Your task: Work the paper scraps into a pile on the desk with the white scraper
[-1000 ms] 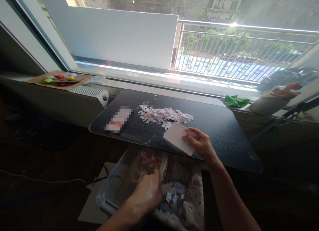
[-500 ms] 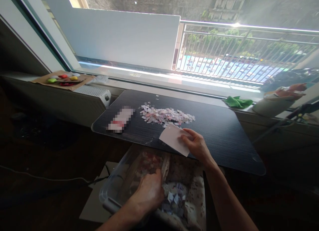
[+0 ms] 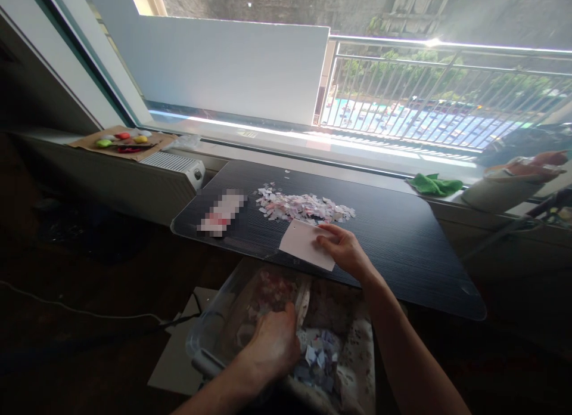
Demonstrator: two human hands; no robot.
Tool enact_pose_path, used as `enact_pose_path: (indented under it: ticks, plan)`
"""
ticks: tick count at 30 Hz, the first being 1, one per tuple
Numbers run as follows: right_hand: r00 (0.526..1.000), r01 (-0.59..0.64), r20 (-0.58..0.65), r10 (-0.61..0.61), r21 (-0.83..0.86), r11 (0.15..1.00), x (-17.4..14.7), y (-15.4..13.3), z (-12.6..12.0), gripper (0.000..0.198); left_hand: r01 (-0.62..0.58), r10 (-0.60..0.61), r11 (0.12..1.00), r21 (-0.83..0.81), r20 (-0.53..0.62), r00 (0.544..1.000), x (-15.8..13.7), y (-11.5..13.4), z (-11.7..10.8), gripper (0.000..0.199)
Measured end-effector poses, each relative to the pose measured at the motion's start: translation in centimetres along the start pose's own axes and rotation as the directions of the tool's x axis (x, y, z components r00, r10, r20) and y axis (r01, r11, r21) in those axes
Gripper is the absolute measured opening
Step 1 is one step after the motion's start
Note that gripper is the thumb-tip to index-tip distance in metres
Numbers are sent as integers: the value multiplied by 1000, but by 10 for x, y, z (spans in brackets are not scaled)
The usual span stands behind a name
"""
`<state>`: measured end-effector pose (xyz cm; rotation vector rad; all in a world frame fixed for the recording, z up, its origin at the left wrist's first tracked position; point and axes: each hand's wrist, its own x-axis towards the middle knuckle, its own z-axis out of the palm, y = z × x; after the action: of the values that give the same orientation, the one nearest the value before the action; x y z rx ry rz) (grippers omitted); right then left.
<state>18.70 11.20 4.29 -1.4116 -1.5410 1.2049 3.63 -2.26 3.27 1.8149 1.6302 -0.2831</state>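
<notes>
My right hand (image 3: pixel 344 251) pinches a white card (image 3: pixel 304 242) by its right end, thumb on top. The card is tilted over the near edge of the dark table (image 3: pixel 393 254), just in front of a heap of small paper scraps (image 3: pixel 299 206). Lower down, my left hand (image 3: pixel 274 343) is closed at the rim of a spotted cloth bag (image 3: pixel 357 343), its fingertips hidden. Grey-white paper pieces (image 3: pixel 319 358) lie inside the bag. Beside it, a clear plastic bin (image 3: pixel 201 337) holds reddish and pale scraps (image 3: pixel 272 290).
A blurred-out strip (image 3: pixel 222 213) lies on the table's left. Behind the table run a radiator (image 3: pixel 179 164) and a windowsill with a green cloth (image 3: pixel 434 185) and a pale pot (image 3: pixel 496 191). At left, a brown sheet (image 3: pixel 84 142) carries coloured items. A cable (image 3: pixel 89 310) crosses the floor.
My right hand has moved slightly left and up with the card, which now lies a little flatter. My left hand stays at the bag's rim. The whole view has shifted slightly.
</notes>
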Motion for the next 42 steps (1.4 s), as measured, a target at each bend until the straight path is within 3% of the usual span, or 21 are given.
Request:
enact_pose_path:
  ticks: [3, 9, 16, 22, 27, 32, 37, 42]
  plan:
    - [1000, -15, 8, 15, -6, 1000, -11, -2, -8, 45, 11, -11, 1000, -7, 20, 1000, 0, 1, -1, 40]
    - [976, -21, -219, -9, -135, 991, -28, 7, -23, 43, -5, 5, 1000, 2, 22, 1000, -2, 3, -4, 41]
    - [999, -37, -43, 34, -67, 997, -39, 6, -6, 43, 14, -12, 1000, -25, 51, 999, -3, 5, -8, 46]
    - [981, -13, -195, -13, -131, 991, -31, 3, -6, 44, -18, 18, 1000, -22, 16, 1000, -3, 5, -6, 46]
    - [998, -31, -52, 26, -104, 994, -31, 0, -1, 43, -19, 19, 1000, -20, -14, 1000, -1, 2, -1, 46]
    - [988, -17, -153, 4, -84, 996, -21, -2, 3, 44, -27, 26, 999, -28, -6, 1000, 0, 1, 2, 44]
    - [1000, -7, 0, 7, -82, 997, -19, -5, 5, 42, -17, 16, 999, -31, -24, 1000, 1, 0, 4, 46]
    - [997, -29, -74, 20, -127, 992, -26, -8, -4, 42, -27, 26, 999, -34, -33, 999, 2, -1, 5, 45]
